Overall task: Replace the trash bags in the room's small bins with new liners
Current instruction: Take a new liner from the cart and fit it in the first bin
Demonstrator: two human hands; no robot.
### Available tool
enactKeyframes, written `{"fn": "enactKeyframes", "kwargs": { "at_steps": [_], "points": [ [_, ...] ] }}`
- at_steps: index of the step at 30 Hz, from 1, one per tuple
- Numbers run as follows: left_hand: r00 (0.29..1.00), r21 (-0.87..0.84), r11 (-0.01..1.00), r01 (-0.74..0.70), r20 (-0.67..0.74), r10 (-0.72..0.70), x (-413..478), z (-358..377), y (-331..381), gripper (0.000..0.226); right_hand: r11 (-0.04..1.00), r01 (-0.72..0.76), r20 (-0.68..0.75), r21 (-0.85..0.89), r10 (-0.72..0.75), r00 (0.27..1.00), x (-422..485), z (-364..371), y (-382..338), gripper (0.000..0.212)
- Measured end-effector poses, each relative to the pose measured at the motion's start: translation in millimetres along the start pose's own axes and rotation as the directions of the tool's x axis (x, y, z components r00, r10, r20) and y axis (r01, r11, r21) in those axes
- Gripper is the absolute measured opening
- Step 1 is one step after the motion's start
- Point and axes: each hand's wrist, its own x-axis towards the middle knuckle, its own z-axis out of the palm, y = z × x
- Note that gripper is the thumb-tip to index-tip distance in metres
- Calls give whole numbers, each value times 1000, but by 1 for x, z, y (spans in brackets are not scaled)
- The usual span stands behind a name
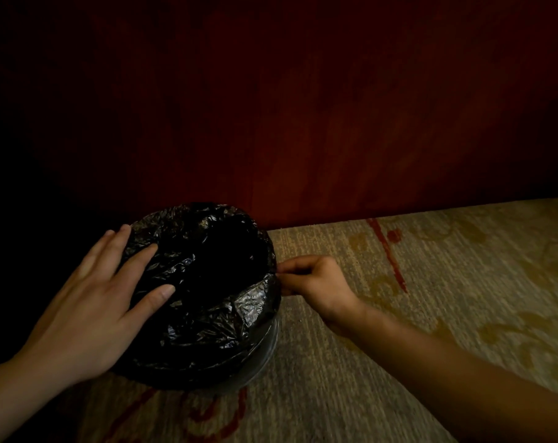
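Observation:
A small round bin point(264, 356) stands on the carpet, lined with a crinkled black trash bag point(207, 302) folded over its rim. Only a strip of the bin's shiny wall shows below the plastic at the lower right. My left hand point(101, 302) lies flat on the bag's left side, fingers spread and pressing the plastic against the rim. My right hand point(316, 282) is at the bin's right edge, its fingertips pinched on the bag's edge there. The inside of the bin is dark and I cannot see into it.
A dark red wooden panel point(303, 123) rises right behind the bin. Beige carpet point(431, 282) with red and ochre patterns spreads to the right and front. The left side of the view is in deep shadow.

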Motion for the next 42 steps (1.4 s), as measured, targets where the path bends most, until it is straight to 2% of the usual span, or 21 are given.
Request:
{"fn": "enactKeyframes", "kwargs": {
  "at_steps": [3,4,6,8,9,11,13,16,23,26,28,30,31,32,33,34,35,36,37,39,42],
  "points": [
    [1000,7,1000,2,-2,-2,-1,0,0,104,995,-2,-50,-104,-3,999,5,6,-2,6],
    [1000,5,1000,3,-4,-3,-1,0,0,105,997,-26,-61,-75,21,998,8,5,-1,6],
    [1000,-1,1000,2,-1,-2,-1,-1,0,106,975,-140,21,171,139,990,13,-2,6,11],
    [1000,-2,1000,-1,6,1,-2,-1,1,106,831,-316,232,457,231,945,14,-10,18,19],
    [1000,-3,1000,-4,4,4,-2,-1,1,106,757,-389,299,525,263,917,14,-13,24,22],
    [1000,1,1000,-17,0,17,-2,0,2,104,710,-442,344,548,291,893,15,-13,33,21],
    [1000,-2,1000,-20,-6,20,-1,0,1,102,757,-417,303,503,298,905,15,-8,33,18],
    [1000,-16,1000,-12,-13,12,-1,0,0,103,846,-331,191,417,274,943,12,-2,25,28],
    [993,-172,984,-42,-114,22,-5,-3,-3,89,941,-197,82,277,181,980,4,-12,9,13],
    [981,-218,972,-90,-190,48,-12,-10,-2,75,991,-92,-29,93,95,995,3,-13,-4,8],
    [968,-214,964,-159,-225,110,-20,-14,2,64,991,53,-129,-125,-69,989,2,-15,-12,11],
    [949,-173,950,-260,-228,218,-26,-16,7,56,866,339,-94,-367,-397,913,-6,-17,-27,18],
    [941,-164,938,-307,-200,273,-27,-18,10,54,728,504,24,-465,-558,830,-11,-17,-36,26],
    [942,-175,928,-329,-126,310,-28,-23,14,54,567,642,208,-517,-644,736,-17,-15,-49,40],
    [945,-193,927,-322,-5,327,-28,-26,17,57,415,734,407,-537,-635,656,-23,-9,-61,55],
    [930,-163,936,-313,149,337,-26,-30,20,62,277,788,578,-550,-556,598,-28,-1,-72,67],
    [888,-76,934,-348,294,355,-24,-32,22,70,160,823,699,-545,-455,552,-32,8,-79,70],
    [839,13,911,-412,394,374,-21,-34,23,78,72,850,777,-522,-371,508,-36,16,-80,63],
    [802,76,879,-471,452,391,-19,-35,24,81,14,872,822,-489,-327,467,-38,21,-75,49],
    [770,69,850,-522,466,435,-17,-34,20,80,-2,899,845,-438,-343,410,-38,23,-64,23],
    [760,36,859,-510,487,431,-20,-36,12,78,4,902,845,-431,-349,406,-34,19,-57,18]
  ]
}}
